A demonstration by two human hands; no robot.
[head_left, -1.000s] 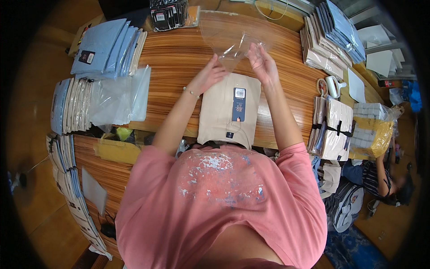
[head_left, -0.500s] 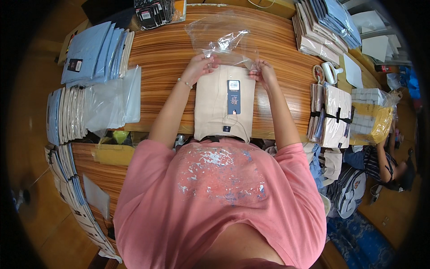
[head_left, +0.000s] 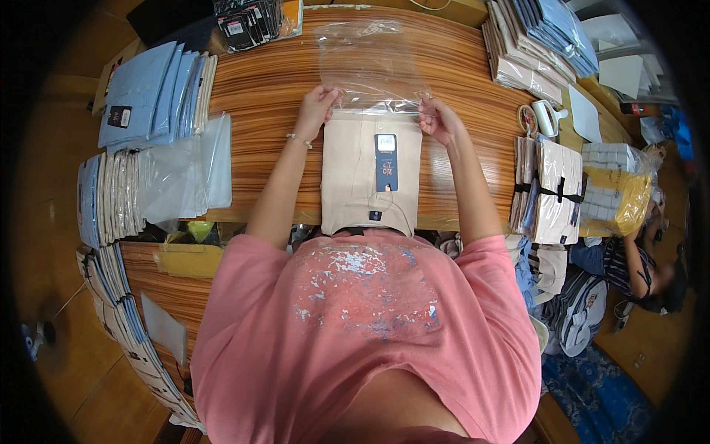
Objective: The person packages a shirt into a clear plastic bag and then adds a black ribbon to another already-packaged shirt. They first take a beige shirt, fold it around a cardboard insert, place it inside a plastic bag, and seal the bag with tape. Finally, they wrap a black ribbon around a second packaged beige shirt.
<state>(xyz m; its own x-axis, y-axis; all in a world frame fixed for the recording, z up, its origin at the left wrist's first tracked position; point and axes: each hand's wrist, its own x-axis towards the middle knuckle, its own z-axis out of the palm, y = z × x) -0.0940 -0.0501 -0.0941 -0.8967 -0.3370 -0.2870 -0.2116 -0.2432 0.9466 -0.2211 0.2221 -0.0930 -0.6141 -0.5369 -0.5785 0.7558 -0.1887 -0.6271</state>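
Observation:
A folded beige garment (head_left: 351, 170) lies on the wood-grain table right in front of me, its lower end at my shirt. On top of it rests a dark blue hang tag (head_left: 386, 174) with a white sticker. A clear plastic bag (head_left: 373, 66) stretches flat beyond the garment, and its near edge reaches over the garment's far end. My left hand (head_left: 322, 102) pinches that edge at the left corner. At the right corner my right hand (head_left: 438, 120) pinches it too. The fingers of both hands are closed.
Bagged blue and beige garments (head_left: 151, 96) stand stacked at left, beside clear empty bags (head_left: 218, 163). More bagged stacks (head_left: 518, 52) lie far right, with a white tape dispenser (head_left: 546, 118) nearer. A strapped bundle (head_left: 556, 189) sits at right. Another person (head_left: 629, 266) is beyond it.
The bag has gone from crumpled to flatter and longer, its near edge now drawn taut over the garment's far end. My left hand has shifted slightly left, my right slightly right.

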